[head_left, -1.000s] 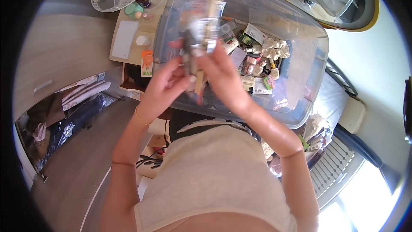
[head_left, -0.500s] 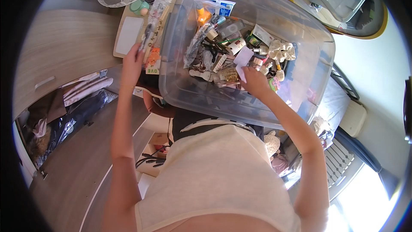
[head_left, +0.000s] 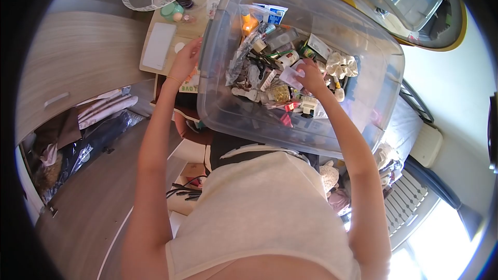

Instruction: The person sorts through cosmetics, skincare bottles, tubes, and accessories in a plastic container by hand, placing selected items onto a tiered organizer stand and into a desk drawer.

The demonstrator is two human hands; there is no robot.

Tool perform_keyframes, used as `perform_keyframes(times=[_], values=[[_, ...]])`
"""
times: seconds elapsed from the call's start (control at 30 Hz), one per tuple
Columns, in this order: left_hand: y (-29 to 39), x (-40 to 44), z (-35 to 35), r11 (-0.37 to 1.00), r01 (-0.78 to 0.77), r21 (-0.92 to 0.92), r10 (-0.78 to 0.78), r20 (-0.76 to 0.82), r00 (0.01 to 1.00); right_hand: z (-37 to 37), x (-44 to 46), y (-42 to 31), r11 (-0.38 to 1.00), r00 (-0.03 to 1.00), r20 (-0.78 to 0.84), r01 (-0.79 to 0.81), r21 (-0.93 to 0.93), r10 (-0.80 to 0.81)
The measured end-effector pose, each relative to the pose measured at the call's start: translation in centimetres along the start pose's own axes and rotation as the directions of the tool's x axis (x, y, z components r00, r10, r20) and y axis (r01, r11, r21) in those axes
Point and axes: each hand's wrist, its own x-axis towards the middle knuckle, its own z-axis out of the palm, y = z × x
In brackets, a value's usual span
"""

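holding a pale card [head_left: 291,76], long axis unclear, right hand [head_left: 312,77] points it leftward; left hand [head_left: 185,59], grip unclear.

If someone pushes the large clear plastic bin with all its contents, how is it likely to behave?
The bin would probably feel fairly heavy, as many small items lie heaped inside. Its walls are likely rather stiff, since they stand up without sagging. Loose pieces, such as the cream scrunchie, might shift or tumble, because no dividers show.
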Motion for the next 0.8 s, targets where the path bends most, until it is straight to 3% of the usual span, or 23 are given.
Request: perform_keyframes(times=[0.07,0.13,0.17,0.2,0.27,0.3,0.37,0.4,0.47,0.5,0.53,0.63,0.67,0.73,0.8], values=[[-0.3,-0.1,0.0,0.998,-0.059,0.007,0.059,-0.011,0.998,-0.4,0.2,0.4,0.999,0.999,0.024,0.032,-0.004,-0.032],[1.0,-1.2,-0.2,0.989,-0.105,0.099,0.117,-0.117,0.986,-2.2,0.6,-0.5,0.967,0.983,0.165,-0.112,0.230,0.074],[1.9,-1.8,-0.5,0.989,-0.104,0.101,0.116,-0.121,0.986,-2.7,0.5,-0.7,0.986,0.998,0.044,0.032,0.161,-0.039],[3.5,-2.5,-0.7,0.984,-0.120,0.133,0.146,-0.206,0.967,-3.8,0.4,-1.7,0.986,0.998,0.045,0.038,0.161,-0.046],[6.1,-3.6,-0.9,0.977,-0.132,0.168,0.177,-0.295,0.939,-7.7,-0.3,-4.9,0.790,0.993,0.092,-0.111,0.602,0.070],[7.3,-4.1,-1.0,0.981,-0.188,0.041,0.191,-0.340,0.921,-9.4,-0.7,-6.7,0.791,0.994,0.093,-0.106,0.603,0.063],[11.9,-5.7,-0.4,0.946,-0.286,-0.152,0.210,-0.385,0.899,-11.9,-1.6,-10.4,0.377,0.985,0.102,-0.146,0.915,0.136],[14.2,-6.5,0.2,0.917,-0.219,-0.332,0.103,-0.335,0.937,-12.5,-1.9,-11.8,0.348,0.989,0.061,-0.106,0.931,0.138],[17.2,-7.4,1.9,0.821,-0.166,-0.546,0.123,-0.115,0.986,-13.3,-2.5,-14.3,0.372,0.988,0.016,-0.071,0.925,0.151],[18.6,-7.8,3.0,0.754,-0.043,-0.656,0.089,0.037,0.995,-13.4,-2.6,-15.4,0.366,0.987,-0.001,-0.058,0.929,0.158],[18.6,-8.0,4.2,0.809,-0.048,-0.586,0.133,0.103,0.986,-13.2,-2.7,-16.3,0.360,0.986,-0.017,-0.044,0.932,0.165],[18.8,-7.7,5.7,0.837,-0.060,-0.545,0.139,0.104,0.985,-13.5,-3.0,-18.3,0.346,0.978,-0.106,0.039,0.938,0.178],[18.8,-7.5,5.5,0.778,0.010,-0.628,0.086,0.121,0.989,-13.6,-3.1,-18.7,0.375,0.964,-0.169,0.082,0.923,0.203],[19.0,-7.5,4.8,0.711,0.075,-0.699,0.033,0.139,0.990,-13.8,-3.5,-18.5,0.513,0.904,-0.343,0.174,0.841,0.256],[19.4,-7.8,4.1,0.633,0.092,-0.768,0.018,0.133,0.991,-13.7,-3.3,-18.9,0.635,0.793,-0.591,0.385,0.670,0.144]])
